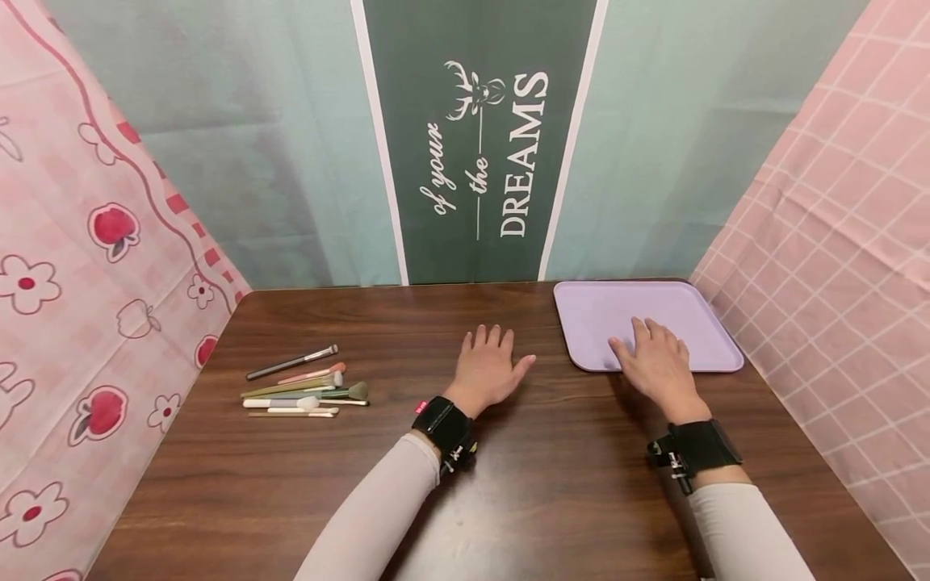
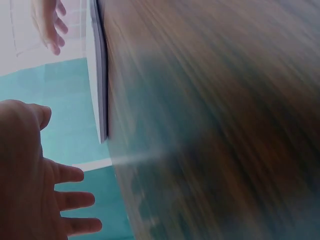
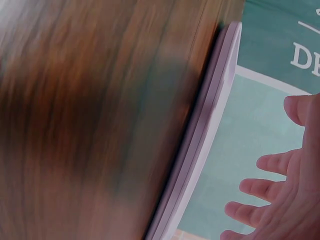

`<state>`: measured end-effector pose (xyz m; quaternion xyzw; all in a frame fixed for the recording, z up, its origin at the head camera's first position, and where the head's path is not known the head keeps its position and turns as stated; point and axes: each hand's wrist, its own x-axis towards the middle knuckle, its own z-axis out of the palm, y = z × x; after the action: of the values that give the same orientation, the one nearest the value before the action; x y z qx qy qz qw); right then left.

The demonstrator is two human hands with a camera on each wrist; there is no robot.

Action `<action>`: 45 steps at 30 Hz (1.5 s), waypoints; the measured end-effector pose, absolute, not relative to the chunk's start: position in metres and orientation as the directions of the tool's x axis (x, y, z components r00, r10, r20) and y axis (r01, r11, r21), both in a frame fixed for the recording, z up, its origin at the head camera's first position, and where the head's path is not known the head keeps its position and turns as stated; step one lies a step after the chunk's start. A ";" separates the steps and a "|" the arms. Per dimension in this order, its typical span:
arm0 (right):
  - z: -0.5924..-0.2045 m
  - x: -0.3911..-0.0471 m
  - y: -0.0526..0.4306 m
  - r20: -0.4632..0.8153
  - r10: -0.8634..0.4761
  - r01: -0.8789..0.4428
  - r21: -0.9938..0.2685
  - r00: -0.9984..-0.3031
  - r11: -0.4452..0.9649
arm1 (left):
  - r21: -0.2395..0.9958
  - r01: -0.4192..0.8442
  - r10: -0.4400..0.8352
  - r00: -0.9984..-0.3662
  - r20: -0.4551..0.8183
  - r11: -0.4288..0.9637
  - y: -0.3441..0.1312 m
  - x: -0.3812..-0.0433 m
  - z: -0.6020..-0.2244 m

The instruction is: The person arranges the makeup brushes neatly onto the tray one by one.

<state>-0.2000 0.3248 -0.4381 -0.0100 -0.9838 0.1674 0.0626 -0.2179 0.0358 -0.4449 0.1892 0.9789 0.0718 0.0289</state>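
Observation:
My left hand (image 1: 488, 372) hovers over the middle of the wooden table, fingers spread and nothing in them. To its right, my right hand (image 1: 659, 368) hangs over the near edge of a lilac tray (image 1: 617, 311), its fingers also spread and holding nothing. In the right wrist view the tray's rim (image 3: 200, 135) runs beside that hand, with a gap between them. The left wrist view shows the left hand (image 2: 30, 175) with thumb and fingers apart. Several makeup brushes (image 1: 301, 395) lie in a loose group on the table's left side, well away from both hands.
A dark-handled brush (image 1: 291, 362) lies slightly apart at the back of the group. Behind the table (image 1: 407, 323) hangs a green cloth (image 1: 327, 161) with lettering. Pink cloths border the left (image 1: 102, 323) and right (image 1: 835, 282) sides, the right one close to the tray.

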 end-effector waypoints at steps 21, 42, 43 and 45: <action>-0.436 -0.202 0.375 0.088 0.109 0.076 -0.318 -0.990 0.945 | 0.081 0.393 0.397 -0.917 -0.030 0.916 0.087 -0.224 -0.446; -0.443 -0.210 0.428 0.038 0.185 0.163 -0.323 -0.982 0.932 | 0.067 0.385 0.388 -0.921 -0.037 0.921 0.121 -0.229 -0.455; -0.443 -0.210 0.430 0.032 0.191 0.171 -0.326 -0.981 0.930 | 0.067 0.383 0.385 -0.922 -0.035 0.921 0.122 -0.230 -0.455; -0.442 -0.210 0.435 0.024 0.202 0.182 -0.334 -0.979 0.925 | 0.066 0.378 0.380 -0.924 -0.031 0.924 0.125 -0.232 -0.455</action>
<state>-0.2103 0.4353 -0.4422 -0.0979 -0.9806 0.1673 0.0291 -0.2316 0.1247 -0.4548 0.1933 0.9805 0.0292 0.0216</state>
